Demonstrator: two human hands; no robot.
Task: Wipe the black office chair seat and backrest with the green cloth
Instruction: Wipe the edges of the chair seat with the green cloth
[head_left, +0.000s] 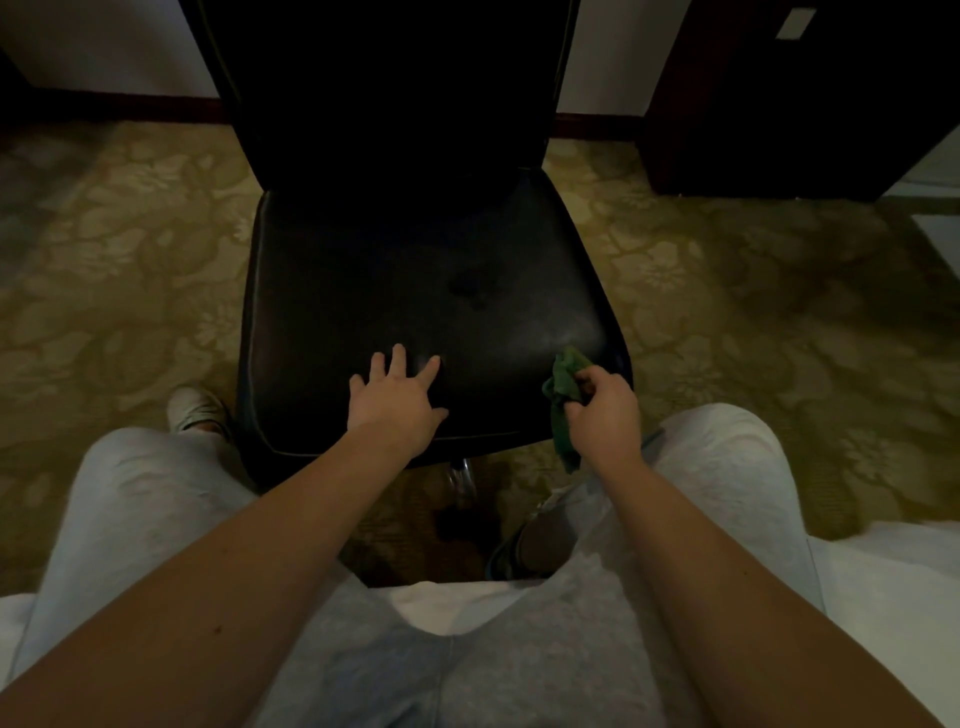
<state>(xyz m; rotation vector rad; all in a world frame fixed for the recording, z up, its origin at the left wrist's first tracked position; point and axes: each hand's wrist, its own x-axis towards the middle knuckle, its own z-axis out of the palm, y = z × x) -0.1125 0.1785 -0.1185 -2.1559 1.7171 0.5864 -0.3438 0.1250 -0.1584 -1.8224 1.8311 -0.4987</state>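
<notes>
The left hand (396, 402) lies flat, fingers spread, on the seat (415, 291) at its 6 o'clock edge. At 4 o'clock, the right hand (605, 410) grips the bunched green cloth (563, 387).

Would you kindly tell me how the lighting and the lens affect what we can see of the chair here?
Head view: dim light leaves the backrest almost featureless black; the seat shows a faint sheen near its front right corner; the wide lens bows the carpet; the left hand, right hand and green cloth read clearly.
</notes>
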